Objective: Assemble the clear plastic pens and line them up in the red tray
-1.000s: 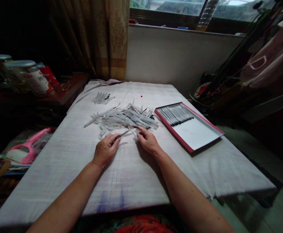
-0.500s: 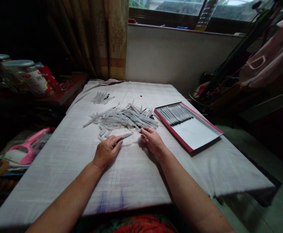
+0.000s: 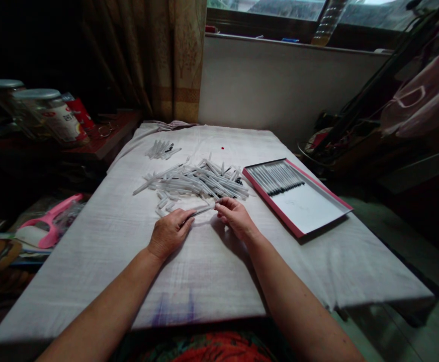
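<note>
My left hand (image 3: 171, 231) is closed around the rear part of a slim clear pen (image 3: 203, 209), its tip end pointing right. At that end the fingers of my right hand (image 3: 236, 216) are pinched together; whatever small piece they hold is too hidden to name. Just beyond both hands lies a loose pile of clear pen parts (image 3: 196, 178), some with black bits among them. Short clear pieces (image 3: 162, 201) lie at the near left of the pile. To the right, a shallow pink-edged box (image 3: 317, 211) holds a row of pens (image 3: 277, 178) with black ends toward me.
A smaller group of clear pieces (image 3: 161, 149) sits at the far left of the white-covered table (image 3: 211, 271). A tiny red bit (image 3: 223, 148) lies near the back. Jars (image 3: 59, 120) stand on a side table at left, with a pink-handled object (image 3: 51, 221) below.
The pen's tip end and my right fingertips have come together, where a small gap showed before. The whole view has shifted slightly.
</note>
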`<action>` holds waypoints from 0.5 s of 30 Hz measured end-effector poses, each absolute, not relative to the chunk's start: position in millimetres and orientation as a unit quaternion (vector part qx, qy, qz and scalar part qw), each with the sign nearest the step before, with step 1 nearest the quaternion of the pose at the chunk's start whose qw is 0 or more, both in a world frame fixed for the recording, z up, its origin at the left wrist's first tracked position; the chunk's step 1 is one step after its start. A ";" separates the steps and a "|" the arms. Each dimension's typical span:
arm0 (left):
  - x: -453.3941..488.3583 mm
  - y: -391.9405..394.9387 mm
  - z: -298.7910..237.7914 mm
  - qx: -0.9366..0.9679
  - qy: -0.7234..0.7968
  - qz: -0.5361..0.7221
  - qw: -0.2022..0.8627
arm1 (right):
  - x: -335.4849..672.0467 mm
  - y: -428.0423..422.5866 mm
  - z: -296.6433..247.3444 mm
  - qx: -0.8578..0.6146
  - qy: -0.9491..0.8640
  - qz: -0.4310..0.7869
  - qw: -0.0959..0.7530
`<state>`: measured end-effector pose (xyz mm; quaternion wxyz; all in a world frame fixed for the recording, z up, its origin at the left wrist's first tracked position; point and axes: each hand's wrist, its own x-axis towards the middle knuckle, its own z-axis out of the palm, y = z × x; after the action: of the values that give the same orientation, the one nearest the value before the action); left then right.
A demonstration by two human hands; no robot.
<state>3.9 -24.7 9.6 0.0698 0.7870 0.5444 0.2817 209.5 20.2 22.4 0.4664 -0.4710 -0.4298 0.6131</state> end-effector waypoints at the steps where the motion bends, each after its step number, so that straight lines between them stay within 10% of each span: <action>1: 3.9 -24.6 9.6 0.787 0.543 0.283 0.072 | 209.1 20.3 22.3 -0.474 -0.439 0.610 0.459; 15: 4.1 -25.3 10.2 0.810 0.522 0.264 0.050 | 216.9 23.1 12.7 -0.454 -0.535 0.595 0.394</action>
<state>4.1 -25.3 10.2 0.0497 0.8097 0.5219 0.2638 216.9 23.1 12.7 0.3935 -0.4536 -0.5346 0.5946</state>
